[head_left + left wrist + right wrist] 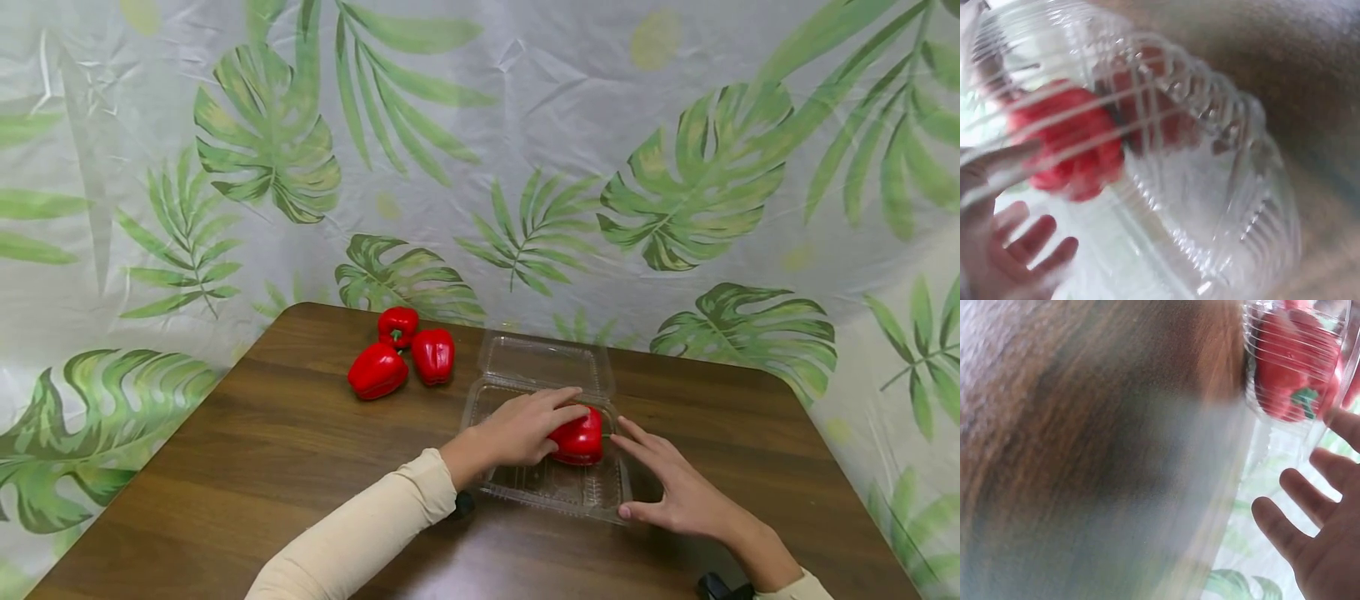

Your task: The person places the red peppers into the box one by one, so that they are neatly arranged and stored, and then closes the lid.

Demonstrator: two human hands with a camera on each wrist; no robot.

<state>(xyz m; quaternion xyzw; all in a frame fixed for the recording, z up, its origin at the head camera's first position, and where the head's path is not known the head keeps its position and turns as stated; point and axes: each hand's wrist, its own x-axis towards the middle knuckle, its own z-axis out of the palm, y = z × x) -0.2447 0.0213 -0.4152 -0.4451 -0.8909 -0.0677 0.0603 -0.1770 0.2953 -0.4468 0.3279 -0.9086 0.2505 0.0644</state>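
A red bell pepper [581, 439] lies on its side in the right part of a clear plastic clamshell container [525, 497], whose lid [546, 360] is folded back. My left hand [522, 427] reaches over the container, its fingers extended along the pepper's left side. Seen through the plastic in the left wrist view, the pepper [1075, 147] has one digit against it and the other fingers spread apart from it. Beside the container's right edge, my right hand [671, 483] has its fingers spread, the tips near the rim. The green stem shows in the right wrist view.
Three more red bell peppers sit together at the back left of the wooden table [300, 450]: one upright pepper [397, 323], one on the right [432, 357], one in front [377, 372]. A leaf-patterned sheet [540, 125] hangs behind the table.
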